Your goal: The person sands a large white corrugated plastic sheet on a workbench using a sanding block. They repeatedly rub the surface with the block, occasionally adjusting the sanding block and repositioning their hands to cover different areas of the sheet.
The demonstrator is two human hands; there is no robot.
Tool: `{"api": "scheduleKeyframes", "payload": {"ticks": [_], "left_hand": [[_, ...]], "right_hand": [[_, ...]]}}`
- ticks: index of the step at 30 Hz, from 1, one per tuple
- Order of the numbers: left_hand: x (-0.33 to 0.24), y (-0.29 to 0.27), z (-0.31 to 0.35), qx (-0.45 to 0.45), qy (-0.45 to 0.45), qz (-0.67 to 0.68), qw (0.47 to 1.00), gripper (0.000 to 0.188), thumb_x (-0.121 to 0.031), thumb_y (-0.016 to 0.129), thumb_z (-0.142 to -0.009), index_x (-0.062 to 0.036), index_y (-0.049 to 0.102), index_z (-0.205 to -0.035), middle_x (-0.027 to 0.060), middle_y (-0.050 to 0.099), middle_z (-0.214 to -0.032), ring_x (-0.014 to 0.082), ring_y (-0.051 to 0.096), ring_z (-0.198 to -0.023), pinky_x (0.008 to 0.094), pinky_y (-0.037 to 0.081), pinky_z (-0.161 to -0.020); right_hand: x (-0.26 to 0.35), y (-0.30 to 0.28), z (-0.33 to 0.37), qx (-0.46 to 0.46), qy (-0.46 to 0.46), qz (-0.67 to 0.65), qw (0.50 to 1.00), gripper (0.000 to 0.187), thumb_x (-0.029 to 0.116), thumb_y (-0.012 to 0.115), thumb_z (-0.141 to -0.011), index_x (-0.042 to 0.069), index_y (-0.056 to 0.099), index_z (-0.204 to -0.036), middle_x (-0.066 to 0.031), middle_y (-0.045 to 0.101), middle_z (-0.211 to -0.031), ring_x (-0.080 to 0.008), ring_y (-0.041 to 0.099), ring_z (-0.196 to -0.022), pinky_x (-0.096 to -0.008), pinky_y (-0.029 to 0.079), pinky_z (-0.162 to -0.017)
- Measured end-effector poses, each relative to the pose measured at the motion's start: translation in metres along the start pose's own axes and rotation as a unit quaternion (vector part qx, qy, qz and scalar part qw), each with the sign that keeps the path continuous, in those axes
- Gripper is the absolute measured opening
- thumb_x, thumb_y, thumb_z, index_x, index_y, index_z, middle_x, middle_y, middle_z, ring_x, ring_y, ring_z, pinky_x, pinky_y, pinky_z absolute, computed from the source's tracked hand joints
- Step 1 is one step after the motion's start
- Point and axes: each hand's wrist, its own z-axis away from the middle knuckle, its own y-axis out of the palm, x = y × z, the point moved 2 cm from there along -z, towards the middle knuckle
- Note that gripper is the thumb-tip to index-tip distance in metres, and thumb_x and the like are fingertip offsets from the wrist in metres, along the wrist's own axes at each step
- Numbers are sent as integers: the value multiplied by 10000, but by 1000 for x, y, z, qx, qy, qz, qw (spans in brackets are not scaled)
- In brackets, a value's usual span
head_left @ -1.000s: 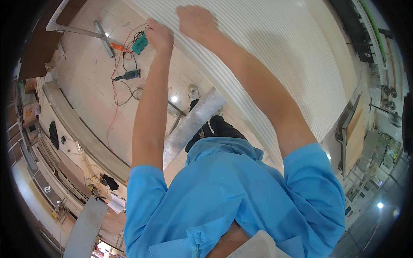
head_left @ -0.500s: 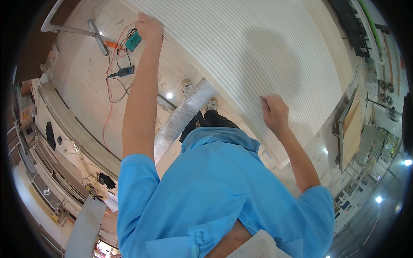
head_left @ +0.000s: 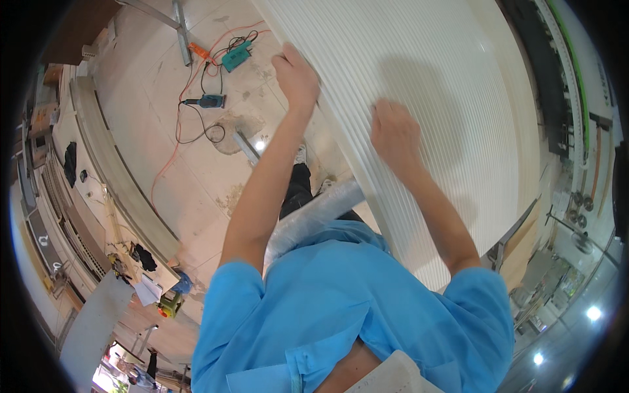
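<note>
White, finely ribbed and large, the panel (head_left: pixel 354 72) lies under the fingers of my right hand (head_left: pixel 396 134) and runs off past them, ahead and to the right; its long near edge comes back to the fingers of my left hand (head_left: pixel 298 77). From my end, I judge the step in hand to be working along this panel, steadying or checking it. The right fingers are closed into a loose fist over the ribs; I cannot tell whether they touch the surface or pinch something small. The left fingers are curled by the edge, tips hidden, so I cannot tell whether they grip it. As I judge it, any shift of the sheet calls for a sure hold at both hands, and support along its length against flexing.

For containers, the closest I find is the clear film round a pale roll (head_left: pixel 314 213), back from the left fingers toward the body; what it wraps I cannot tell. Far left of those fingers stands a brown box (head_left: pixel 49 98), too small to read inside. Ahead and left of them, on the floor, are a green tool (head_left: pixel 237 56) and, nearer, a dark corded tool (head_left: pixel 211 101).
</note>
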Motion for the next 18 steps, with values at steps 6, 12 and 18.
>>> {"api": "scheduleKeyframes", "payload": {"ticks": [6, 12, 18], "left_hand": [[-12, -4, 5, 18, -44, 28, 998, 528, -448, 386, -1092, 64, 503, -1041, 251, 635, -985, 342, 618, -946, 433, 474, -886], [-2, -3, 3, 7, 1, 18, 1000, 516, -437, 422, -1081, 67, 522, -1043, 255, 664, -964, 364, 642, -903, 446, 487, -858], [5, 0, -5, 3, 7, 31, 1000, 562, -479, 394, -1079, 66, 523, -1025, 247, 650, -978, 355, 630, -929, 443, 478, -886]], "right_hand": [[31, 104, -260, -14, -53, 1, 998, 127, 23, 506, -870, -25, 613, -919, -237, 681, -894, -403, 673, -893, -496, 553, -767], [42, 126, -321, -31, -58, -5, 998, 140, 36, 512, -877, -23, 631, -922, -249, 686, -867, -404, 691, -860, -506, 556, -745], [-10, 27, -38, 19, -41, -19, 999, 76, 101, 564, -899, 59, 622, -875, -147, 652, -828, -351, 645, -797, -511, 497, -654]]}}
